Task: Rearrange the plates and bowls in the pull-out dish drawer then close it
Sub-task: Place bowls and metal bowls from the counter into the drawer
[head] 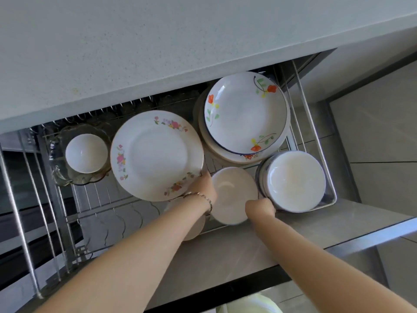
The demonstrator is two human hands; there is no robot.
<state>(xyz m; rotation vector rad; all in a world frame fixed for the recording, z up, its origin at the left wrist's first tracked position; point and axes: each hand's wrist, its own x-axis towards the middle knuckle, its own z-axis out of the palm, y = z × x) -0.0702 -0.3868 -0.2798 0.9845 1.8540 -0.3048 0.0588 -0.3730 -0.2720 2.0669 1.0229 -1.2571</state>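
Both curled: left hand (203, 185) pinches pink-floral plate (155, 154) rim; right hand (259, 208) grips plain cream bowl (232, 193) edge.

No text, label, brand, number or sign can be read on the round white ceramic plate with pink flower sprigs (155, 154) or on anything around it in the wire pull-out drawer (101, 199).

bare wire rack (101, 199) front-L, plate stacks (246, 114) crowd R side, countertop (135, 53) overhangs rear
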